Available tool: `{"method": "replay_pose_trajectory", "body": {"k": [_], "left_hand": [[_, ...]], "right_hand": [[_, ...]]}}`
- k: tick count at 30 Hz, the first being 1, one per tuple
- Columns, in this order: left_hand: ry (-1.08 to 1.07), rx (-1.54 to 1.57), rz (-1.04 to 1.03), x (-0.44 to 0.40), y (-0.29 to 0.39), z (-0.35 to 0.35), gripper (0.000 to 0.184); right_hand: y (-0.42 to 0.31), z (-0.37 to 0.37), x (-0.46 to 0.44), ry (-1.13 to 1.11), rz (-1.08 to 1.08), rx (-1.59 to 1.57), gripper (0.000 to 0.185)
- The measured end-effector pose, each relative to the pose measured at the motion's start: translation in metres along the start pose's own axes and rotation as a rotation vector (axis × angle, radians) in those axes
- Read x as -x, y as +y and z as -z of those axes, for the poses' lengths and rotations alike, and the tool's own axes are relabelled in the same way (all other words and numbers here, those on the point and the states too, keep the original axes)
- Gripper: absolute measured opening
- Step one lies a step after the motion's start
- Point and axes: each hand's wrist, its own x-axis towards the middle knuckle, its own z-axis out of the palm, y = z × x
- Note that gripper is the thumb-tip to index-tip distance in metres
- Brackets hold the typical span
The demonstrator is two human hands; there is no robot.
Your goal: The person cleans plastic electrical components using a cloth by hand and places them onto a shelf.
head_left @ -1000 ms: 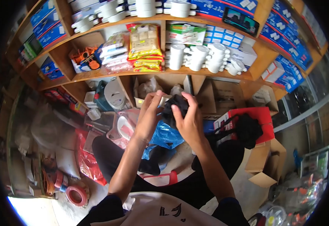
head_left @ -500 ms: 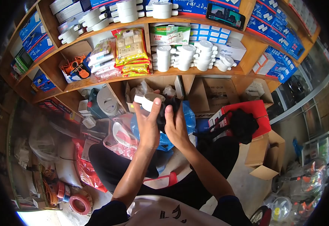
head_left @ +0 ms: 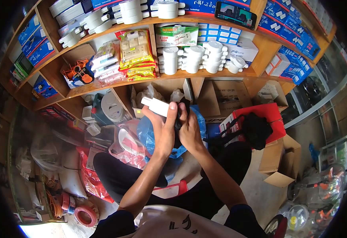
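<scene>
My left hand is closed around a white plastic conduit junction box, which is tilted so that its side and a short pipe stub face up and left. Close against it, my right hand grips a black cloth, bunched between the two hands and partly hidden by the fingers. The cloth appears to touch the box's right end. Under both hands lies a blue plastic bag; its contents are hidden.
Similar junction boxes stand stacked on the wooden shelf ahead. A phone leans on the upper shelf. To the right are a red box with a black item and an open carton. Pink bags lie left.
The junction box has turned in my left hand, from showing its round opening to showing its side. My right hand has shifted slightly, keeping the black cloth against it.
</scene>
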Motion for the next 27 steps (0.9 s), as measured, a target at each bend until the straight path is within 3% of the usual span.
{"method": "replay_pose_trajectory", "body": {"k": [2, 6, 9, 12, 16, 18, 19, 23, 24, 27], "left_hand": [[0.017, 0.039, -0.004, -0.007, -0.006, -0.003, 0.049], [0.035, 0.362, 0.097, -0.017, 0.001, -0.009, 0.039], [0.04, 0.364, 0.105, -0.023, -0.001, -0.005, 0.04], [0.016, 0.372, -0.011, -0.029, -0.015, 0.0, 0.038], [-0.154, 0.542, -0.007, -0.035, -0.025, 0.016, 0.035], [-0.224, 0.593, 0.148, -0.046, -0.021, 0.023, 0.032], [-0.225, 0.74, 0.405, -0.05, -0.014, 0.026, 0.03], [-0.167, 0.696, 0.557, -0.062, -0.013, 0.038, 0.025], [-0.13, 0.714, 0.539, -0.065, -0.009, 0.037, 0.022], [-0.1, 0.743, 0.568, -0.078, -0.024, 0.043, 0.019]], "right_hand": [[0.001, -0.001, 0.0, 0.013, -0.108, 0.106, 0.057], [0.004, -0.013, -0.008, 0.011, -0.072, 0.098, 0.057], [0.01, -0.021, -0.015, 0.043, -0.046, 0.123, 0.055], [0.011, -0.025, -0.013, 0.072, -0.024, 0.128, 0.055], [0.019, -0.027, -0.011, 0.075, -0.025, 0.201, 0.053], [0.009, -0.022, -0.006, 0.062, -0.049, 0.218, 0.05], [0.004, -0.022, -0.004, 0.045, -0.07, 0.235, 0.048], [0.007, -0.025, 0.0, -0.015, 0.161, 0.212, 0.051], [0.006, -0.025, 0.0, -0.141, -0.016, 0.196, 0.056], [0.003, -0.025, -0.003, -0.207, -0.136, 0.258, 0.057]]}}
